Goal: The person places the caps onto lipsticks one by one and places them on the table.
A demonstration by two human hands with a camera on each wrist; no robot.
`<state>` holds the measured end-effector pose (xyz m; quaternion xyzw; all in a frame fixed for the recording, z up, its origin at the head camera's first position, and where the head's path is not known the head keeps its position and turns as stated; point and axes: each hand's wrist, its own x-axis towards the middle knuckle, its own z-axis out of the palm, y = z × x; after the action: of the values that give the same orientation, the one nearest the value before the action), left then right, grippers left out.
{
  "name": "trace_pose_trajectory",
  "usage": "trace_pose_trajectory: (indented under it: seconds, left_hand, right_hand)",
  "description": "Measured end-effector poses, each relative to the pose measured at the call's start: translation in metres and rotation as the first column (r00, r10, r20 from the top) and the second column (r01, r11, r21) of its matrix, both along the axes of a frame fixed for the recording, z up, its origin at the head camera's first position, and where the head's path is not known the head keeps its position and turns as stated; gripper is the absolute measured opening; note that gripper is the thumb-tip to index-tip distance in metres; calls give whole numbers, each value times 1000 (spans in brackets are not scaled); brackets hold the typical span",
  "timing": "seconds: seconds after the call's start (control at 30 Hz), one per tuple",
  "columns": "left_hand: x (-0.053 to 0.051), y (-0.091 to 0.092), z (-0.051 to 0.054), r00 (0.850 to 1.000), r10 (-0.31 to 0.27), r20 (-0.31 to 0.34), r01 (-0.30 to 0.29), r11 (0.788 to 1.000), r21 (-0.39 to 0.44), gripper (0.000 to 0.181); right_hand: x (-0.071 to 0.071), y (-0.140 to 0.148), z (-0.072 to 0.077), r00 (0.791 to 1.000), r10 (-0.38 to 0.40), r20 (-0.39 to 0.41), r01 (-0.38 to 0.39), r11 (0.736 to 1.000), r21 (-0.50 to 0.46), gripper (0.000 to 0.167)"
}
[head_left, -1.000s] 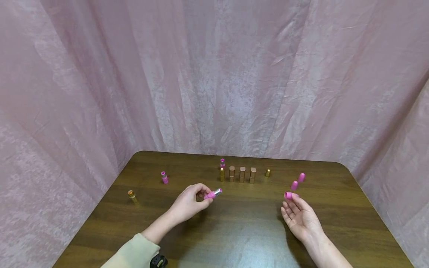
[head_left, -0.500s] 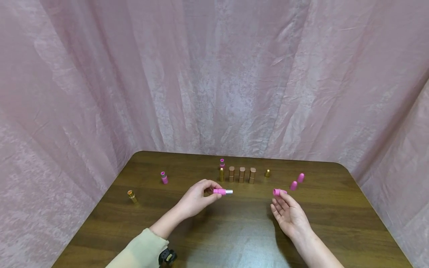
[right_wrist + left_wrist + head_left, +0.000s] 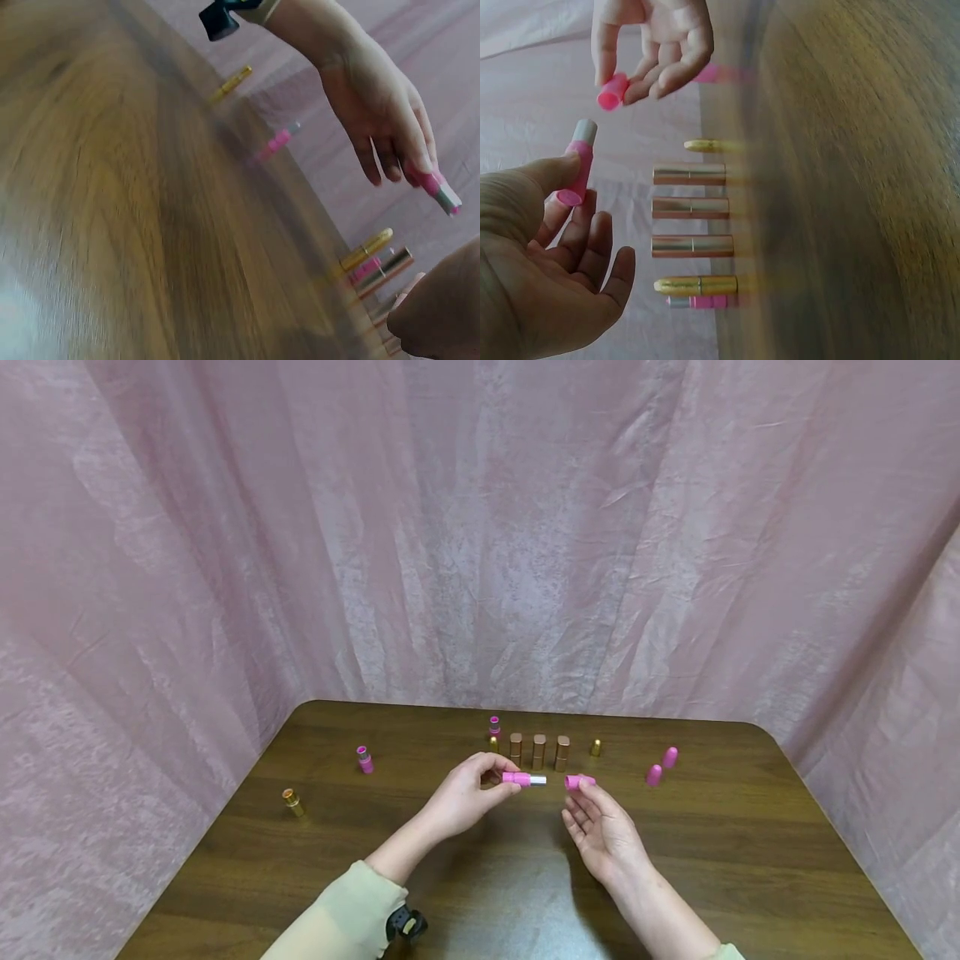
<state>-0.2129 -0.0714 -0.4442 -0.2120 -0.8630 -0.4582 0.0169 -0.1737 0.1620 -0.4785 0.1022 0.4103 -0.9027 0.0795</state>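
Observation:
Between thumb and fingers my left hand (image 3: 467, 795) pinches a pink lipstick tube (image 3: 516, 778), uncapped, its silver collar pointing right. My right hand (image 3: 611, 837) pinches a pink lipstick cap (image 3: 581, 782) by its closed end, with the open mouth facing the tube. A small gap separates cap and collar, both held above the table. In the left wrist view the tube (image 3: 577, 169) and the hollow cap (image 3: 613, 93) stand apart too. The right wrist view shows the tube (image 3: 439, 187) in the left hand, while the cap is hidden there.
Behind the hands stand several rose-gold lipsticks (image 3: 539, 752), a gold lipstick (image 3: 493, 744) and an uncapped pink tube (image 3: 494, 727). A pink tube (image 3: 364, 760) and a gold tube (image 3: 293, 802) stand left. To the right are a gold cap (image 3: 596, 747) and two pink caps (image 3: 654, 775).
My left hand has moved right and levelled the tube. My right hand has moved left with the cap, so the gap between tube and cap has narrowed greatly.

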Motion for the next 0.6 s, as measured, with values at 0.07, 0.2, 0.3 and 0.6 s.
trace_pose_trajectory:
  seconds: [0.07,0.2,0.3,0.6]
  left_hand:
    - [-1,3,0,1000,-4,3,4,1000,3,19]
    - [-3,6,0,1000,-7,15,6,1000,13,20]
    - [-4,7,-1,1000,-17,11,17,1000,21,20]
    - [-3,9,-2,1000,-25,-2,25,1000,-6,18]
  right_hand:
    - [-1,-6,2,1000,-16,21,16,1000,-7,16]
    - [-2,-16,5,998,-33,56,34,999,-24,18]
    - [-2,-22,7,997,-34,65,36,999,-33,16]
    - [0,-32,4,998,-23,50,23,1000,-2,9]
